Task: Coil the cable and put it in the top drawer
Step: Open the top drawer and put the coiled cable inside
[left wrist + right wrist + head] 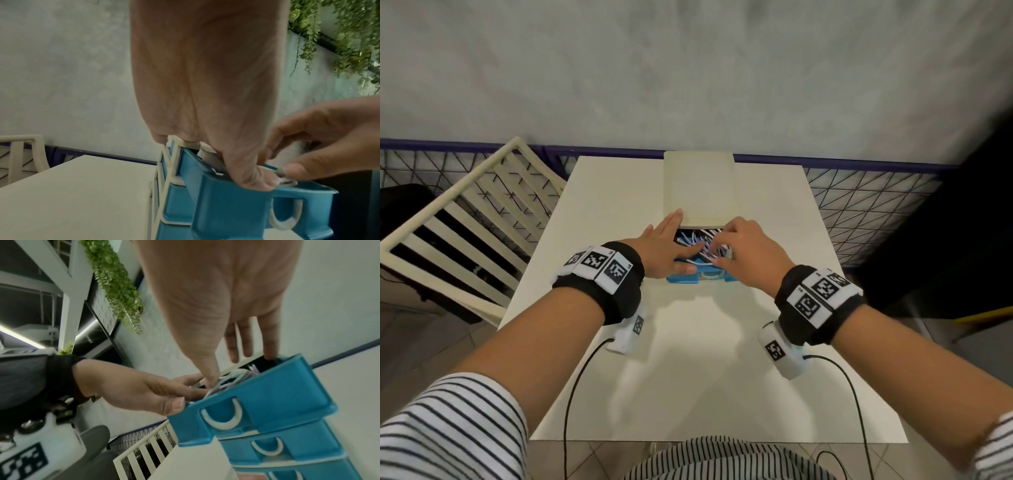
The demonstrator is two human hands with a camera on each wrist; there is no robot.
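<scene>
The top drawer of a small cream drawer unit is blue and stands pulled out toward me. White and purple-striped cable lies bundled inside it. My left hand lies flat with straight fingers over the drawer's left side, its thumb on the front rim. My right hand reaches into the right side with curled fingers. In the left wrist view the right hand pinches a cable end between thumb and fingers. In the right wrist view its thumb presses into the cable loops.
The unit stands at the far middle of a white table. Two more blue drawers sit shut below the top one. A cream slatted chair stands to the left. A wire mesh fence and a wall are behind.
</scene>
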